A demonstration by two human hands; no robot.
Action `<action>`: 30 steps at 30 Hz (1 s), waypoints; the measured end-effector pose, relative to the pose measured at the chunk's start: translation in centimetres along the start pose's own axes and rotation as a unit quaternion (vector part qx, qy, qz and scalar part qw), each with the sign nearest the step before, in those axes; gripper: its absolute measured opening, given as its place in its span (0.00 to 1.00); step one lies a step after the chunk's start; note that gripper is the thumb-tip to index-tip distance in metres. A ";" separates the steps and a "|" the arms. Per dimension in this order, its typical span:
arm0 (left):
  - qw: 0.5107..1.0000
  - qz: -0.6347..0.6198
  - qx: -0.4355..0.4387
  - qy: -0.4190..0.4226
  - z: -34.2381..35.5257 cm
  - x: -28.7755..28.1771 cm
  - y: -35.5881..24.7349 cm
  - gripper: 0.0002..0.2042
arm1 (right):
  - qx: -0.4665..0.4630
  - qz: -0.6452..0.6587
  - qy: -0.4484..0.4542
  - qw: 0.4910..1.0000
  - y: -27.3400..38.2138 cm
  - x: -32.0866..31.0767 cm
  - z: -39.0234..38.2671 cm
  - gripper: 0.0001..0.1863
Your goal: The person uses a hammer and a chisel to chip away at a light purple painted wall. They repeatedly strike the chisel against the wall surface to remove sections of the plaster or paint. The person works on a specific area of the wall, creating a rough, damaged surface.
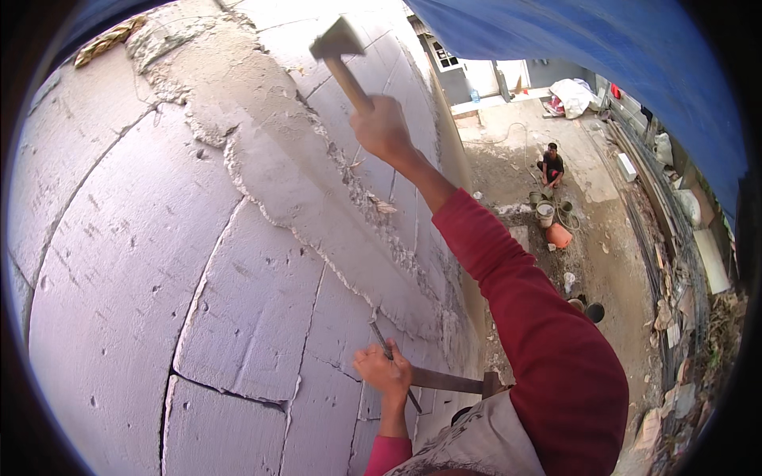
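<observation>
My right hand (385, 129) is raised at the upper middle, closed round the wooden handle of a hammer (338, 40). The hammer's dark, slightly blurred head points up and away. Low in the middle, my left hand (385, 370) grips a thin metal chisel (380, 339). Its tip meets the ragged lower edge of a rough grey concrete band (286, 178), and the other end sticks out below my hand. This band crosses a wall of large pale blocks (119, 270) with dark and crumbly joints.
A wooden bar (448, 381) lies just right of my left hand. Far below, a person (551, 166) crouches on the ground near buckets (544, 211) and an orange container (559, 236). Blue tarp (571, 32) hangs overhead; long planks (639, 178) and rubble line the right side.
</observation>
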State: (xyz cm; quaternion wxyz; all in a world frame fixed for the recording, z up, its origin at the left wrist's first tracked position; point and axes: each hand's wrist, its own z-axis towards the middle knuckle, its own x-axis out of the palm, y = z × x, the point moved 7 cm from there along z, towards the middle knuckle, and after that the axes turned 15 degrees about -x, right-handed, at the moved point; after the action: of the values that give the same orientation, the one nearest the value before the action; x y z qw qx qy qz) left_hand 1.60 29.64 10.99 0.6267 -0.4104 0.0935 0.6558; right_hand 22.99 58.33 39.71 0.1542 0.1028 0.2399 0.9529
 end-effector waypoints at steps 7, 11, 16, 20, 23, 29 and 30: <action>1.000 -0.009 -0.009 0.002 0.3 -0.3 -0.8 0.16 | -0.174 0.301 -0.355 0.868 6.6 -4.0 3.5 0.12; 1.000 -0.006 -0.001 -0.005 0.3 0.7 0.2 0.16 | 0.056 -0.128 0.106 0.984 -4.0 6.4 -1.9 0.11; 0.999 0.001 -0.037 0.012 -0.4 0.4 1.1 0.18 | 0.007 -0.058 -0.015 0.998 0.3 0.4 -0.9 0.08; 1.000 0.009 -0.027 -0.001 -0.3 0.1 1.1 0.18 | -0.179 0.171 -0.291 0.924 8.2 -3.1 3.7 0.11; 1.000 -0.009 -0.010 -0.010 -0.1 0.8 -1.0 0.17 | -0.137 0.025 -0.268 0.953 4.4 0.8 3.7 0.08; 0.999 -0.036 0.006 -0.005 0.0 0.5 0.5 0.17 | 0.082 -0.098 0.186 0.974 -1.3 1.6 -2.5 0.14; 1.000 -0.029 -0.007 0.000 -0.2 0.8 0.8 0.17 | 0.032 -0.108 0.107 0.988 -1.9 2.1 -2.2 0.10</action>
State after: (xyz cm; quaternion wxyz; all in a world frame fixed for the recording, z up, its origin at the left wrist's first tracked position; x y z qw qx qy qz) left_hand 1.07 29.91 10.04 0.6428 -0.4175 0.0770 0.6376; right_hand 20.90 59.71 37.15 0.2267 -0.0215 0.2952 0.9279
